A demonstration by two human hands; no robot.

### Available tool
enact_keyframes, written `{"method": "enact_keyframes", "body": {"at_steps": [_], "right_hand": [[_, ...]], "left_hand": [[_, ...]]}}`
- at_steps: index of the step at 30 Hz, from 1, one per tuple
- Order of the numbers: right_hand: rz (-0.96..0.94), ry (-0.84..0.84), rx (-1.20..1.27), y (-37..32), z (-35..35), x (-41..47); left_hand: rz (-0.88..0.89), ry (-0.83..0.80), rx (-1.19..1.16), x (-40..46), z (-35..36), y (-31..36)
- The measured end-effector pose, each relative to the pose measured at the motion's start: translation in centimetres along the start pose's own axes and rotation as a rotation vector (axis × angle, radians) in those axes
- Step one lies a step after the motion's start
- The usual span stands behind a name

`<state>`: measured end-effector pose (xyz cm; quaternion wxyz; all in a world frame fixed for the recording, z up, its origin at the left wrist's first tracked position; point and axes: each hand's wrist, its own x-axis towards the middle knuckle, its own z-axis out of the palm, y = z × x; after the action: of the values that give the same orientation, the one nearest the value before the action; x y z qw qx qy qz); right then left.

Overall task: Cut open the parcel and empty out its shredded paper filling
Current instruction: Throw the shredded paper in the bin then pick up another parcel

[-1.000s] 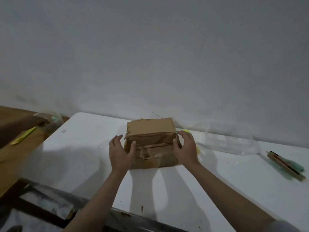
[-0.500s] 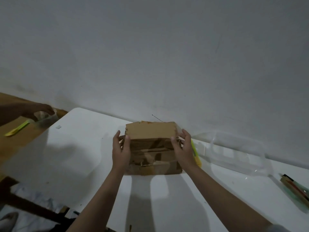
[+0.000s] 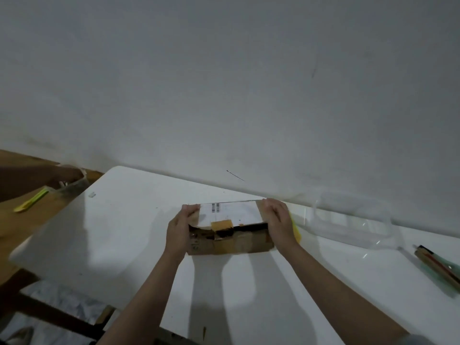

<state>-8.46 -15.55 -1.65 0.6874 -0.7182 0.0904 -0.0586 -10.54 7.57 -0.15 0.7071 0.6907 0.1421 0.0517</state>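
Both forearms reach forward over the white table, which stands against a plain grey wall. The left hand and right hand grip opposite ends of the cardboard parcel, fingers curled over its labelled top. The parcel sits mid-table beside a clear plastic container.

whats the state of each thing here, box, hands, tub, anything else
box: on the table, label side up, tape partly torn, not emptied
left hand: grips the box's left end
right hand: grips the box's right end
clear tub: upright, looks empty
yellow thing: flat, mostly hidden behind right hand
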Motion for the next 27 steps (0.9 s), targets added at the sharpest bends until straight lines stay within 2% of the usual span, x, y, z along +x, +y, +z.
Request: {"method": "enact_keyframes", "body": {"at_steps": [2,6,9,14,18,21,27], "right_hand": [[-0.008,-0.001,-0.077,0.4,0.2,-1.3],[-0.023,0.019,-0.019,0.3,-0.5,-4.9],[-0.086,0.09,-0.032,0.4,-3.0,-7.7],[-0.158,0.305,-0.029,-0.2,-9.6,-12.7],[-0.175,0.471,-0.048,-0.9,-17.1,-17.1],[-0.176,0.641,-0.051,-1.2,-24.4,-21.9],[-0.155,0.968,-0.14,-1.0,-41.3,-35.8]], "left_hand": [[-0.005,-0.084,0.062,-0.7,-0.8,-0.4],[0.064,-0.133,0.172,-2.8,-1.0,-0.7],[0.099,-0.189,0.199,-4.5,0.1,-0.5],[0.16,-0.334,0.19,-9.2,5.1,-1.0],[0.187,-0.465,0.173,-14.5,11.8,-0.8],[0.235,-0.624,0.191,-19.7,18.2,-0.8],[0.303,-0.901,0.212,-36.0,32.0,-2.5]]}}
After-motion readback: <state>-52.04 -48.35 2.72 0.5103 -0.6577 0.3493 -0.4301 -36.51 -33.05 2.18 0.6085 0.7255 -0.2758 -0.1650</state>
